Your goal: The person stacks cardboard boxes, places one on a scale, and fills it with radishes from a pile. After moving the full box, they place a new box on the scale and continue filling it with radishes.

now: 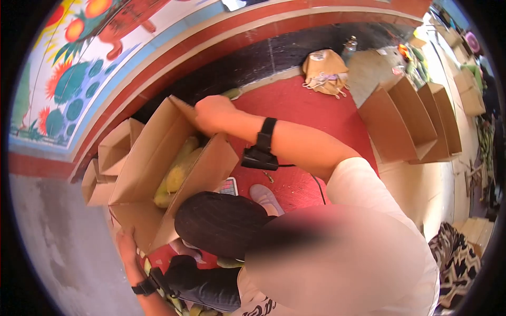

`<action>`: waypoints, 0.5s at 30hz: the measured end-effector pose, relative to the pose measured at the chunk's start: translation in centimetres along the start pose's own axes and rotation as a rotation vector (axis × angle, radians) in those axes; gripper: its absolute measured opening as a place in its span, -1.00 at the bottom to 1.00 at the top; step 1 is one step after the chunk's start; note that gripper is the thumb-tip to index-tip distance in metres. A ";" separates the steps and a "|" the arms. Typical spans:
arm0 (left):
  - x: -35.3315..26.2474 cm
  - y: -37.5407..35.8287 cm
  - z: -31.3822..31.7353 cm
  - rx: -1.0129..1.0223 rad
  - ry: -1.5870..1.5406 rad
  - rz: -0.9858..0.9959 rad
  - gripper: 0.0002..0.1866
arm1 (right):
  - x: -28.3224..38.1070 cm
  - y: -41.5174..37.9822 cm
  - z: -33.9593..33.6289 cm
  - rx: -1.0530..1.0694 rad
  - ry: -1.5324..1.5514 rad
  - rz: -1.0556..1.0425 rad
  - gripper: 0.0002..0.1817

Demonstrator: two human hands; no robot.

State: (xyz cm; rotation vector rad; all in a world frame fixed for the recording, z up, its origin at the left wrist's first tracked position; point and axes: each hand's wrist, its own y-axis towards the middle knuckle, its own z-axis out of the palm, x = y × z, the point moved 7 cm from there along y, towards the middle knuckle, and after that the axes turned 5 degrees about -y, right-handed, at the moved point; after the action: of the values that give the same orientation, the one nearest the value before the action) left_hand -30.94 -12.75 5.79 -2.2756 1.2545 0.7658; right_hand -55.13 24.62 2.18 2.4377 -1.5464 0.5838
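Observation:
An open cardboard box [139, 158] stands tilted in front of me with its flaps up. Inside it lie several long yellow-green vegetables [176, 176] that look like cucumbers or squash. My right hand [213, 113] is closed on the box's upper edge at the far right corner. At the opposite end, my left hand [126, 245] grips the box's lower corner, with its fingertips partly hidden. Black straps with small devices are on both forearms. More vegetables lie on the floor beside my left forearm.
Other open cardboard boxes [118, 147] stand behind on the left; more boxes [406, 121] are on the right. A tan bag [326, 71] and a bottle [349, 46] sit by the painted wall. A scale-like device [229, 186] lies on the red mat [316, 121] near my foot.

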 end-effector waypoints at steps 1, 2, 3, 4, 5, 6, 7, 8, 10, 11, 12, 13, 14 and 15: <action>-2.3 0.6 1.6 0.014 -0.001 0.014 -0.73 | -2.5 -0.8 -0.6 -0.023 0.012 0.054 -0.76; -5.3 0.8 3.8 0.048 -0.053 0.024 -0.74 | -4.9 -1.7 -1.0 -0.046 0.024 0.104 -0.76; -7.7 1.2 5.8 0.082 -0.106 0.033 -0.76 | -7.0 -3.0 -1.7 -0.084 0.026 0.166 -0.76; -8.7 2.2 7.8 0.142 -0.129 0.016 -0.78 | -9.3 -4.4 -2.5 -0.123 0.024 0.227 -0.76; -9.3 3.1 9.9 0.202 -0.150 -0.003 -0.80 | -11.4 -5.8 -3.1 -0.162 0.015 0.286 -0.75; -9.9 3.9 11.7 0.212 -0.155 0.005 -0.80 | -13.5 -7.1 -3.5 -0.200 0.005 0.342 -0.74; -11.0 4.5 14.1 0.287 -0.179 0.051 -0.81 | -15.4 -8.5 -4.0 -0.229 -0.018 0.368 -0.74; -12.0 4.9 16.3 0.366 -0.200 0.096 -0.83 | -17.0 -10.0 -4.3 -0.255 -0.041 0.397 -0.73; -13.5 5.3 20.4 0.479 -0.118 0.062 -0.83 | -19.6 -13.1 -4.7 -0.287 -0.095 0.447 -0.72; -14.0 5.4 22.8 0.576 -0.032 0.027 -0.84 | -20.9 -14.7 -5.1 -0.318 -0.146 0.484 -0.72; -14.5 5.7 24.8 0.603 -0.034 0.044 -0.84 | -22.1 -16.2 -5.1 -0.323 -0.159 0.512 -0.72; -14.0 5.4 27.3 0.732 0.027 0.035 -0.84 | -23.1 -17.5 -4.8 -0.340 -0.156 0.532 -0.72; -13.3 5.0 29.4 0.855 0.090 0.025 -0.83 | -23.9 -18.7 -4.4 -0.358 -0.151 0.547 -0.71; -12.4 4.5 31.1 1.018 -0.039 -0.044 -0.78 | -24.3 -19.8 -3.9 -0.372 -0.207 0.547 -0.73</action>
State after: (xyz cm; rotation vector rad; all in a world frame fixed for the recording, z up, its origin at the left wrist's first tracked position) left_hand -48.28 11.51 -10.15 -1.4272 1.1776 0.0732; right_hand -47.33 54.68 -3.81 1.8435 -2.1941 0.0953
